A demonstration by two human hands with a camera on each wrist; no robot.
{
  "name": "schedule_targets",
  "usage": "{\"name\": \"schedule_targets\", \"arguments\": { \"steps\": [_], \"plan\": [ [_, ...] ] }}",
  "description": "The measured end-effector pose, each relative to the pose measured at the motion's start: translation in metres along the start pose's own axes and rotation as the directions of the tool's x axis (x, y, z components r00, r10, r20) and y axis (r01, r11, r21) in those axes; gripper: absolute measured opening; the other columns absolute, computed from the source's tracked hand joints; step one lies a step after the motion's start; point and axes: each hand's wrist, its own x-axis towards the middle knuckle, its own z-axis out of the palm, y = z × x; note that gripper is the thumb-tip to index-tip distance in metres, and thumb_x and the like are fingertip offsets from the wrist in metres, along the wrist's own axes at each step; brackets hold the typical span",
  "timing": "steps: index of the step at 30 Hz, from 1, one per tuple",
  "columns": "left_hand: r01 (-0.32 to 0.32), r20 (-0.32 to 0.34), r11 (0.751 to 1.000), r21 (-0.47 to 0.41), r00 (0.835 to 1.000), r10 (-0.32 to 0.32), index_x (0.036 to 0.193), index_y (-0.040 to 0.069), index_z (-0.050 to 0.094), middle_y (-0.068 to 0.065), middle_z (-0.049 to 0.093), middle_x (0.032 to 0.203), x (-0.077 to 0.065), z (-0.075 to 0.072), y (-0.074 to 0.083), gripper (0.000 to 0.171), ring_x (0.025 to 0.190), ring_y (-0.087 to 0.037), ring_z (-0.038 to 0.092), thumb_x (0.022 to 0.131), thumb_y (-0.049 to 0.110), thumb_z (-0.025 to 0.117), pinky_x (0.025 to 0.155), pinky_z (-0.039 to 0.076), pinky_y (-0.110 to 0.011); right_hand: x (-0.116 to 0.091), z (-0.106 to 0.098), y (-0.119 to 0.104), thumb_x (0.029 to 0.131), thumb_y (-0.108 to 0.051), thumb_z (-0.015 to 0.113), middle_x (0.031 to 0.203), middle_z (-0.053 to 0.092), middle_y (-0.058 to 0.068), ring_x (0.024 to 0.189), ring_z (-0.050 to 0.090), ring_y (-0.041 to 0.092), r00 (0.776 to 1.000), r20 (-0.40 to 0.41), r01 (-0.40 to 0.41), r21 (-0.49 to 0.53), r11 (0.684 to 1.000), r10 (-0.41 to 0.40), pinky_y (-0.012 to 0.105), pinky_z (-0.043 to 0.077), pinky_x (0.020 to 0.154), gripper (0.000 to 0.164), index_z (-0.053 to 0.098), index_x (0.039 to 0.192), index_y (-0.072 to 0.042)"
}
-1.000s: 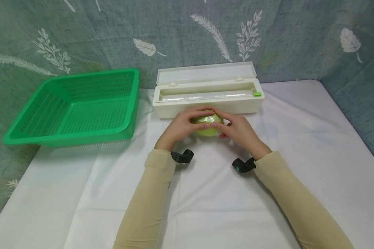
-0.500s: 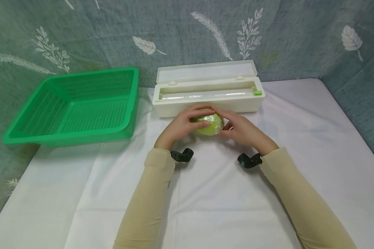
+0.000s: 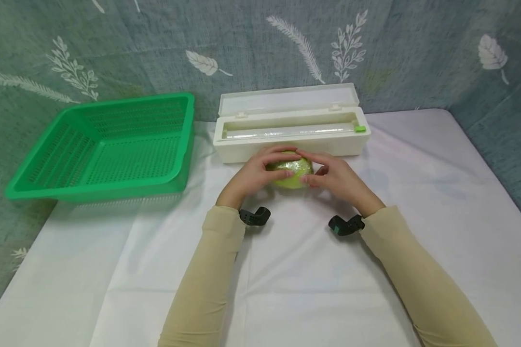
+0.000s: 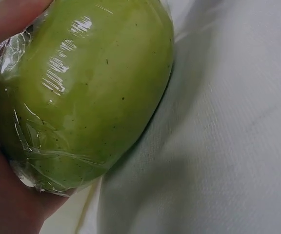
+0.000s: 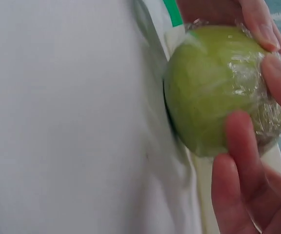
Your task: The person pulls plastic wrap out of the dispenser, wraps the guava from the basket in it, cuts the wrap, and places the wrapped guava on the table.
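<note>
A smooth green mango (image 3: 292,180), speckled with small dark dots and wrapped in clear cling film, rests on the white cloth. My left hand (image 3: 258,168) grips its left end, fingers curved over the far side and thumb on the near side. At the right end, my right hand (image 3: 338,180) holds it with forefinger and thumb. Creased film bunches at the mango's end beside the left palm in the left wrist view, and more wrinkled film (image 5: 270,114) shows under the fingers in the right wrist view.
Right behind the hands stands a white cling film dispenser (image 3: 291,147), lid raised, with a film roll (image 3: 288,132) inside and a green slider (image 3: 359,129) at its right end. A green plastic basket (image 3: 180,180) stands at the left. A patterned curtain (image 3: 252,43) hangs behind.
The right hand has drawn back slightly to the right, its thumb sliding from the mango's middle toward its right end. The left hand has stayed in place around the mango.
</note>
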Motion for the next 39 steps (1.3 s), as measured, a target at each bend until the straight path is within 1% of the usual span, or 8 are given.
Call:
{"name": "schedule_targets", "arguments": {
  "steps": [4,8,16,19,23,29,34,39],
  "plan": [
    [-0.01,-0.018,0.998,0.056,1.0,0.012,0.118,0.033,0.058,0.019,0.04,0.131,0.005,0.003,-0.016,0.035,0.123,-0.001,0.026,0.083,0.031,0.063,0.1,0.023,-0.034,0.0,0.003,-0.002,0.072,-0.05,0.068,0.11,0.056,-0.006,0.073,0.06,0.017,0.997,-0.036,-0.072,0.03,0.997,0.073,0.035,0.045,0.063,0.058,0.046,0.125,-0.043],
    [-0.033,-0.033,0.995,0.09,0.999,0.036,0.117,0.037,0.057,0.021,0.04,0.131,0.007,0.005,-0.022,0.034,0.123,0.0,0.026,0.084,0.034,0.061,0.1,0.022,-0.034,0.0,0.006,-0.003,0.069,-0.055,0.066,0.101,0.059,-0.006,0.073,0.06,0.02,0.99,-0.076,-0.116,0.063,0.991,0.12,0.035,0.042,0.062,0.057,0.048,0.122,-0.045],
    [-0.028,-0.023,0.993,0.113,0.999,0.031,0.12,0.037,0.054,0.019,0.039,0.132,0.006,0.006,-0.019,0.036,0.123,-0.002,0.026,0.085,0.034,0.06,0.1,0.021,-0.034,0.0,0.012,-0.005,0.07,-0.062,0.061,0.077,0.063,0.004,0.069,0.058,0.023,0.985,-0.116,-0.12,0.072,0.99,0.128,0.034,0.04,0.058,0.058,0.049,0.123,-0.041],
    [-0.047,-0.028,0.988,0.147,0.998,0.052,0.122,0.033,0.054,0.013,0.04,0.133,0.007,0.007,-0.015,0.037,0.124,-0.005,0.027,0.085,0.035,0.058,0.1,0.021,-0.035,0.0,0.012,-0.006,0.074,-0.061,0.057,0.087,0.062,0.003,0.069,0.057,0.024,0.986,-0.127,-0.103,0.073,0.992,0.112,0.035,0.041,0.058,0.058,0.047,0.127,-0.037],
    [-0.028,-0.044,0.982,0.187,0.998,0.037,0.125,0.029,0.053,0.011,0.04,0.133,0.008,0.008,-0.008,0.042,0.124,-0.008,0.028,0.084,0.039,0.058,0.1,0.022,-0.034,0.001,0.011,-0.006,0.082,-0.058,0.048,0.11,0.055,0.002,0.073,0.055,0.022,0.989,-0.105,-0.085,0.146,0.986,0.1,0.037,0.045,0.066,0.057,0.04,0.133,-0.031],
    [0.055,-0.045,0.991,0.118,0.998,-0.05,0.132,0.036,0.041,0.02,0.036,0.133,0.006,0.004,-0.007,0.056,0.125,-0.003,0.025,0.08,0.045,0.061,0.102,0.022,-0.03,0.002,0.006,-0.005,0.089,-0.053,0.038,0.092,0.054,0.013,0.07,0.053,0.024,0.989,-0.065,-0.116,0.216,0.969,0.133,0.038,0.045,0.07,0.053,0.041,0.133,-0.023],
    [0.095,-0.029,0.995,0.034,0.995,-0.094,0.133,0.035,0.04,0.022,0.037,0.132,0.002,-0.002,-0.009,0.059,0.123,-0.003,0.032,0.079,0.048,0.06,0.099,0.027,-0.03,0.003,0.004,0.0,0.09,-0.051,0.037,0.104,0.053,0.011,0.072,0.057,0.027,0.991,0.039,-0.132,0.198,0.971,0.127,0.037,0.047,0.068,0.056,0.042,0.131,-0.013],
    [0.107,-0.01,0.992,0.062,0.994,-0.107,0.132,0.03,0.044,0.018,0.039,0.132,-0.002,-0.007,-0.013,0.058,0.123,-0.003,0.032,0.08,0.05,0.059,0.1,0.027,-0.03,0.002,0.007,-0.001,0.089,-0.055,0.037,0.1,0.055,0.015,0.075,0.06,0.029,0.986,0.09,-0.153,0.2,0.968,0.137,0.039,0.05,0.066,0.06,0.042,0.129,-0.01]
  ]
}}
